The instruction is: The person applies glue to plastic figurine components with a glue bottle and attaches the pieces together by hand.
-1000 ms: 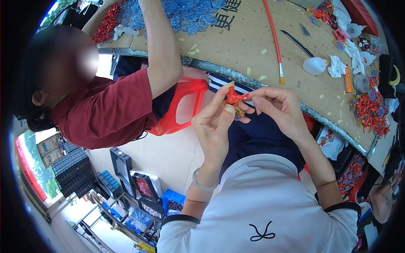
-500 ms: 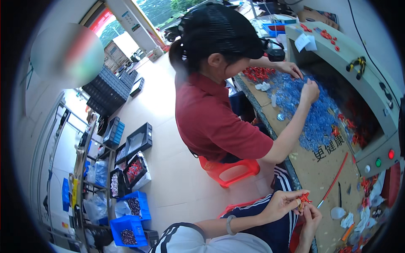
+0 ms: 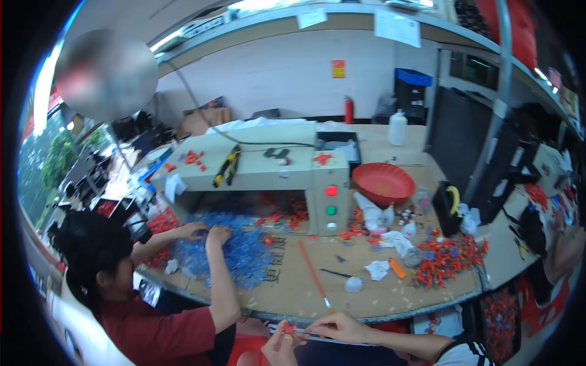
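Note:
At the bench's near edge, my left hand [image 3: 279, 350] pinches a small red piece [image 3: 289, 328] between thumb and fingers. My right hand [image 3: 345, 329] is closed beside it, its fingertips on a thin pale stick-like tool [image 3: 303, 332] that points at the red piece. Whether the tool touches it I cannot make out. On the board just beyond my hands lies a red-handled brush [image 3: 314, 276], with a dark slim tool [image 3: 340, 275] and a small white bottle [image 3: 353, 284] to its right.
A co-worker in a red shirt [image 3: 165, 332] reaches into a pile of clear blue pieces [image 3: 229, 244] at left. Behind stands a pale machine [image 3: 244, 174] with pliers [image 3: 228, 166] on top. A red bowl [image 3: 383, 183] and a heap of red parts [image 3: 448, 259] are at right.
My view has swung right, from the co-worker and floor to the bench and machine. The red piece remains in my left hand; the right now shows a thin tool against it.

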Tool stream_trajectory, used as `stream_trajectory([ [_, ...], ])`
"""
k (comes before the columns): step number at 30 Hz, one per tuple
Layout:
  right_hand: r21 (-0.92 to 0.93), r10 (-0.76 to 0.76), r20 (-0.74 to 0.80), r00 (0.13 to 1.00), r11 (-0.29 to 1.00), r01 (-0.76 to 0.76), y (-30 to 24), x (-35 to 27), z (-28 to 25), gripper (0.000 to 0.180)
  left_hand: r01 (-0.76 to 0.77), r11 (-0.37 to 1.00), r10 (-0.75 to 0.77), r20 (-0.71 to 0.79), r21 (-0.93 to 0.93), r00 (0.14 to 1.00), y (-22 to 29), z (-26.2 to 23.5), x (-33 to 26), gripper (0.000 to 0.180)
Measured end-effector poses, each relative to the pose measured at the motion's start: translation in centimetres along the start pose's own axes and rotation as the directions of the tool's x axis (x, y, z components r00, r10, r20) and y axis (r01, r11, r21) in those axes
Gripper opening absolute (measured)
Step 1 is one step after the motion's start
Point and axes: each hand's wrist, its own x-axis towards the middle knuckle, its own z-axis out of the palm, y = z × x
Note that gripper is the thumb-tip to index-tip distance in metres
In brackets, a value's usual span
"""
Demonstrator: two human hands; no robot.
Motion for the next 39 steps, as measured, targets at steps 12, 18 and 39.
stream_trajectory([
  [12,-0.813,-0.757,-0.431,0.491,0.562,0.153,-25.8,-4.7,-24.1,0.023,-0.050,0.999,0.044,0.274,0.013,0.961,-1.1,3.6,0.3,0.043],
  [18,-0.879,-0.999,0.001,-0.034,0.016,-0.476,-46.5,9.3,-41.8,0.064,-0.037,0.999,0.041,0.152,-0.029,0.988,-0.5,4.7,2.2,0.044],
  [39,-0.858,-0.425,0.260,0.867,0.311,0.410,-39.6,46.2,-25.9,0.048,-0.004,0.990,0.035,0.221,-0.139,0.975,0.1,3.8,2.9,0.037],
])
